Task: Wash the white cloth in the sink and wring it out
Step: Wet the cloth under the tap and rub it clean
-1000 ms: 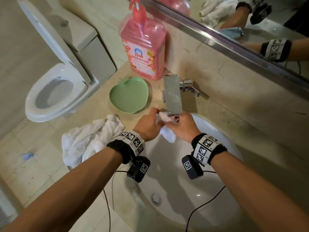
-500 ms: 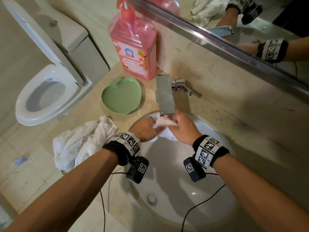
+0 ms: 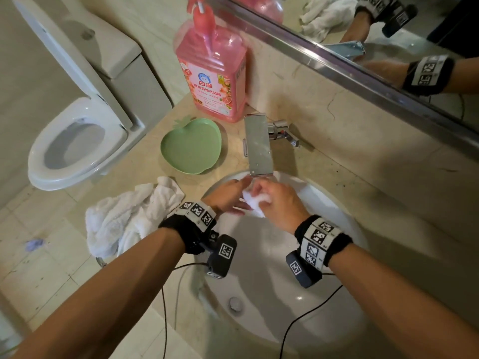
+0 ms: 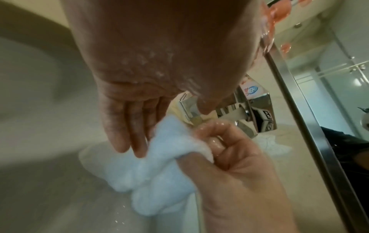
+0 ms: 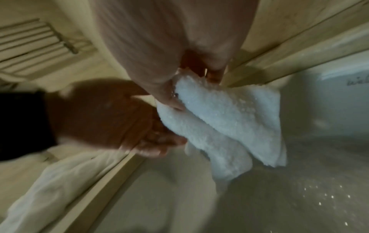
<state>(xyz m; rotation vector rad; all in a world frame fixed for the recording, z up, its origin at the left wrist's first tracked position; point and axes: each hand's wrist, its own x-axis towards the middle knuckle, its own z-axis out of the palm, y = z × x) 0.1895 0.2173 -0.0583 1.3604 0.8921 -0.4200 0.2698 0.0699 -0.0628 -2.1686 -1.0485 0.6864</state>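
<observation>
The small wet white cloth (image 3: 255,207) is bunched over the white sink (image 3: 272,268), just below the flat chrome faucet spout (image 3: 259,146). My right hand (image 3: 261,200) grips the cloth, fingers and thumb curled round it (image 4: 209,146). My left hand (image 3: 234,200) is beside it with straight wet fingers (image 4: 127,134) lying against the cloth (image 4: 151,170). In the right wrist view the cloth (image 5: 229,123) hangs in folds below my right thumb, and droplets speckle the basin.
A pink detergent bottle (image 3: 211,73) and a green apple-shaped dish (image 3: 191,146) stand on the counter behind and to the left of the sink. A larger white towel (image 3: 129,216) lies on the counter edge at the left. A toilet (image 3: 77,141) stands beyond it. Camera cables (image 3: 311,314) cross the basin front.
Both hands held the cloth right under the spout before. Now they sit slightly lower, the cloth is bunched in my right hand and my left fingers have straightened against it.
</observation>
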